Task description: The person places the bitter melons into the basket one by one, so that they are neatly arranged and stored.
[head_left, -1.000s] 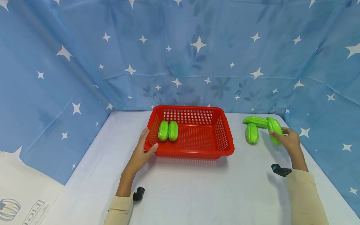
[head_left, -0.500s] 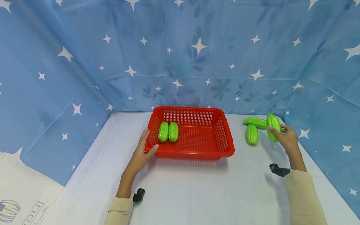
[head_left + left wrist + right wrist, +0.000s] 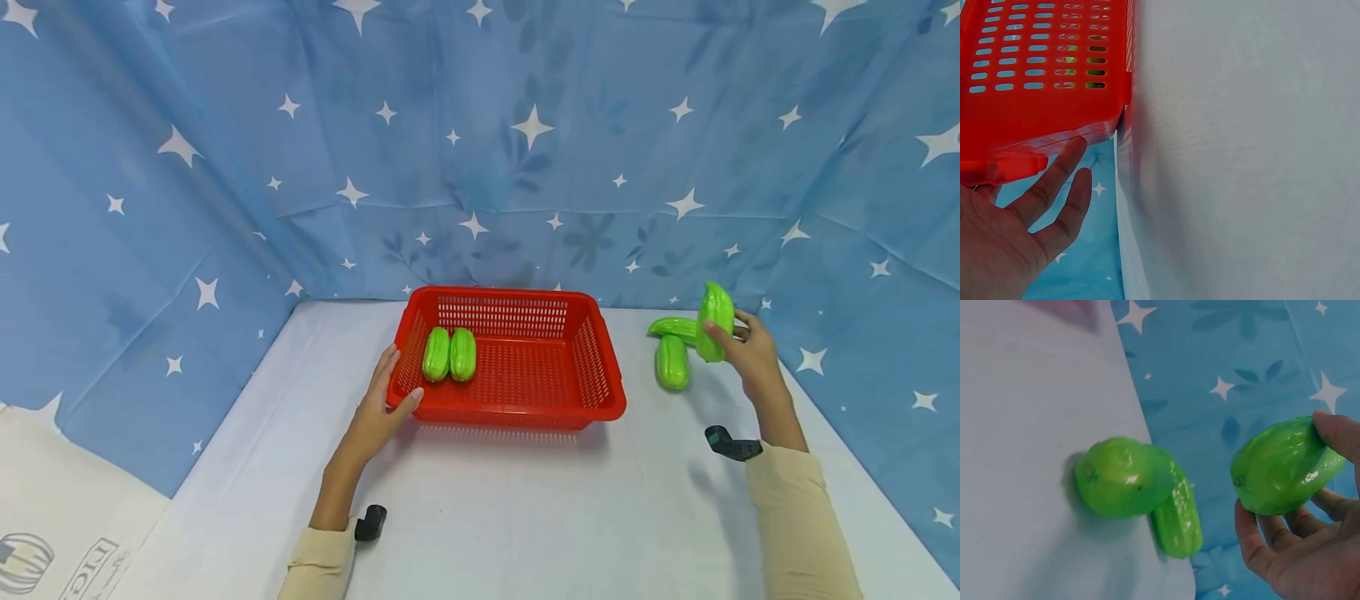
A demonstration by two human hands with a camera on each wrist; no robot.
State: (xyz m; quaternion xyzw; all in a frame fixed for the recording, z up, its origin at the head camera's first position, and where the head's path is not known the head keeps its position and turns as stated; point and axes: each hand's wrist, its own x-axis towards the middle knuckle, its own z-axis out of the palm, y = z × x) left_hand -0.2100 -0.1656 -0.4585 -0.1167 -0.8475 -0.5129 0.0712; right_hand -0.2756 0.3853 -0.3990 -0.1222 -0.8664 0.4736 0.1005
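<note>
My right hand (image 3: 752, 348) holds a glossy, ridged green toy vegetable (image 3: 715, 322) between thumb and fingers, above the right part of the table. In the right wrist view, the held toy vegetable (image 3: 1285, 469) hangs clear of the two beneath it. Those two are a shorter one (image 3: 672, 363) in front and a longer one (image 3: 670, 327) lying crosswise behind it. My left hand (image 3: 373, 421) rests with extended fingers against the left side of a red perforated basket (image 3: 517, 412), its thumb at the front left corner. Two similar toy vegetables (image 3: 462, 356) lie side by side inside the basket's left half.
A white cloth covers the table (image 3: 510, 508). Blue star-patterned curtain (image 3: 532, 167) encloses the back and both sides, close behind the basket and the loose toy vegetables. A black device (image 3: 370, 523) sits at the left wrist, another (image 3: 731, 446) at the right.
My right hand has lifted its green toy vegetable and carried it a little to the left, over the end of the longer one. The left hand and basket have stayed in place.
</note>
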